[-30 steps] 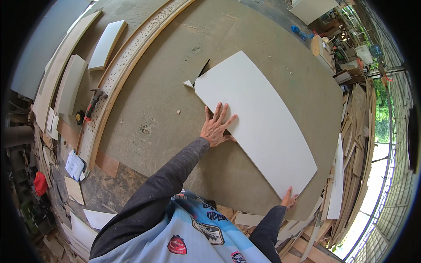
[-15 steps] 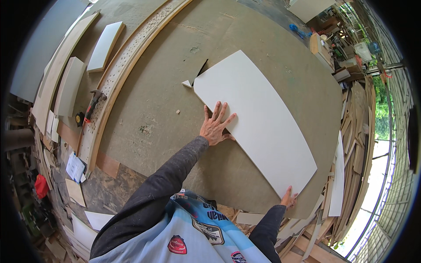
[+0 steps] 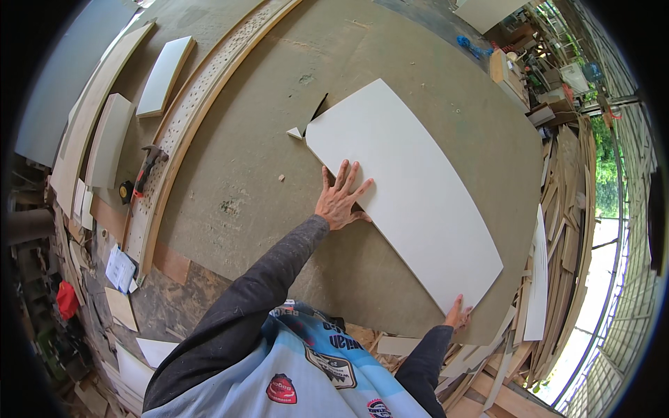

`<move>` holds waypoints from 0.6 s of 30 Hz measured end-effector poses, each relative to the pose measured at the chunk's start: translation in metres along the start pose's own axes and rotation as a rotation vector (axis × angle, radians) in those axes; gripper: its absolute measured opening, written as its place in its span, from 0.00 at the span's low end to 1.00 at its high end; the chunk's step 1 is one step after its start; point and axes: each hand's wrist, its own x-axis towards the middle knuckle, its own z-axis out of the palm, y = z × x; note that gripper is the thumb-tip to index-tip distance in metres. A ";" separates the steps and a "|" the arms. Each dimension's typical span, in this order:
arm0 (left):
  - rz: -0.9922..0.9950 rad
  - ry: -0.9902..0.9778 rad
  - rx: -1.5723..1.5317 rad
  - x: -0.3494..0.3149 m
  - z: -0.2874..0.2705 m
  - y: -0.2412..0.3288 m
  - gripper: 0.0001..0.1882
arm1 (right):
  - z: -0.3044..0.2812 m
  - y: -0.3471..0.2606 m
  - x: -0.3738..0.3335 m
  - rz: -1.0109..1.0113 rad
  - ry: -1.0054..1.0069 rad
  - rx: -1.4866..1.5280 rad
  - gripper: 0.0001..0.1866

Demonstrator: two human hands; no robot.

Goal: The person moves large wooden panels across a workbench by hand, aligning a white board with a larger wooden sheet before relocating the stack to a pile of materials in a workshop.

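Note:
A large white panel (image 3: 418,181) with one long curved edge and cut corners lies slantwise on a grey-brown worktable (image 3: 244,174). My left hand (image 3: 339,203) has its fingers spread over the panel's straight near edge, the thumb low against that edge. At the panel's near right corner, my right hand (image 3: 458,315) is closed on the edge, fingertips on top; its underside is hidden. Beside the panel's far left corner are a small white triangular offcut (image 3: 295,133) and a thin dark strip (image 3: 320,105).
On the left lies a long curved frame strip (image 3: 188,115) dotted with holes, bearing a hammer (image 3: 148,167). A tape measure (image 3: 125,191) sits beside it, near white board pieces (image 3: 165,76). Stacked wood scraps (image 3: 561,202) stand along the right, beyond the table edge.
The whole view has shifted very slightly. Both hands keep their places on the panel, which has not visibly moved on the table.

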 end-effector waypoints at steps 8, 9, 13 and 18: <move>0.021 0.003 0.006 -0.001 -0.003 -0.002 0.53 | -0.003 0.008 -0.011 0.005 0.001 -0.036 0.49; 0.020 0.004 0.009 -0.002 -0.003 -0.002 0.53 | -0.003 0.009 -0.014 0.015 0.004 -0.039 0.49; 0.027 0.009 0.005 -0.003 -0.005 -0.002 0.53 | -0.004 0.013 -0.016 0.028 0.008 -0.044 0.49; 0.032 -0.006 0.009 -0.004 -0.005 -0.004 0.53 | -0.010 0.009 -0.030 0.039 0.004 -0.045 0.49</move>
